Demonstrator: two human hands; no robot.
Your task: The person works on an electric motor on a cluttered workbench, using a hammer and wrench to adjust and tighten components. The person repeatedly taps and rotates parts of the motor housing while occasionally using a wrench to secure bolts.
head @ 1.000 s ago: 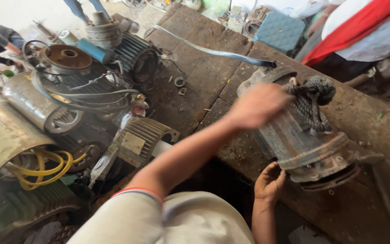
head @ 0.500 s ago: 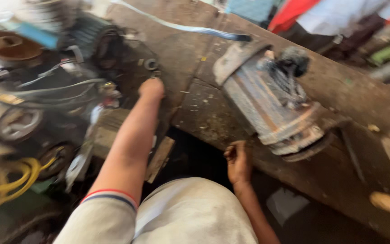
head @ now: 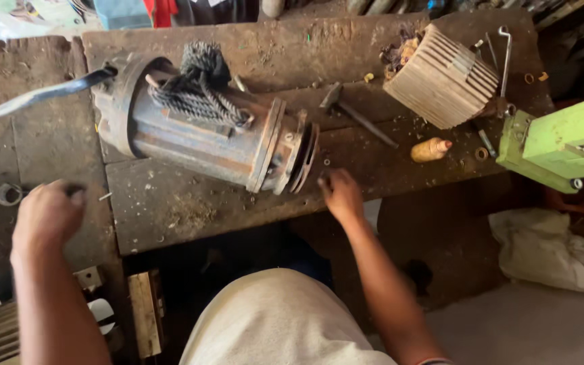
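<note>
Change: the view now looks straight down on the tabletop (head: 190, 209); the left hand (head: 47, 215) has moved off the motor housing (head: 204, 135) to the tabletop at 9 o'clock.
Meaning: neither hand grips the housing now.
Left hand: fingers curled together over a small dark part; what it clamps, I cannot tell.
Right hand: (head: 341, 196) fingers spread apart, holding nothing, touching the near tabletop edge just at 5 o'clock of the housing's flanged end.
Motor housing: lies on its side at centre, a black rope (head: 197, 84) draped over it.
Edges: the tabletop's near edge runs just above the knees.
Open room: bare boards at 6 o'clock of the housing; hammer (head: 353, 111), finned block (head: 444, 81) and green machine (head: 562, 142) crowd 2 to 3 o'clock.
</note>
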